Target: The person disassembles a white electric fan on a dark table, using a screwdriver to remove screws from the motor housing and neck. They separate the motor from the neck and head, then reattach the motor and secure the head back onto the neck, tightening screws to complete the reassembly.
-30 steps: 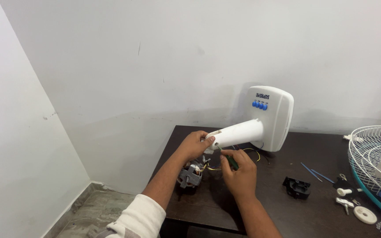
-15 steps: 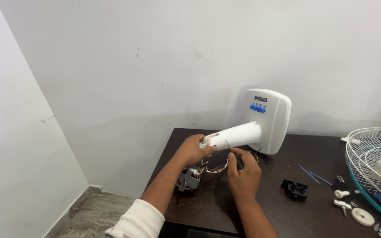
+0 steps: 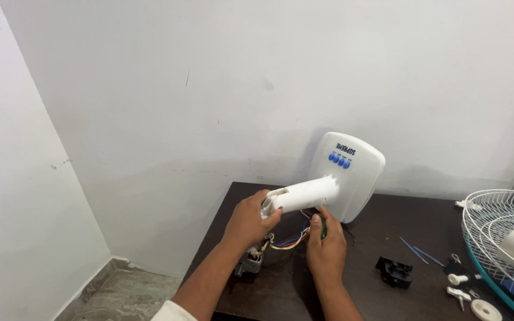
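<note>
Fingers of left hand (image 3: 250, 221) wrap smooth white plastic tube (image 3: 304, 195); right hand (image 3: 326, 244) pinches green tool (image 3: 323, 227).

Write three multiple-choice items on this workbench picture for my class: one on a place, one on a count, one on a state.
1. Where does the wire fan guard lie?
A. at the table's right edge
B. on the floor
C. against the left wall

2. How many blue buttons does the white fan base carry?
A. one
B. four
C. seven

3. What is the left hand doing?
A. lying flat on the table
B. gripping the end of the white tube
C. pressing a button

Answers:
1 A, the guard sits at the right of the dark table.
2 B, four blue dots sit in a row.
3 B, its fingers wrap the tube end, while the right hand holds a green-handled tool by the coloured wires.
</note>
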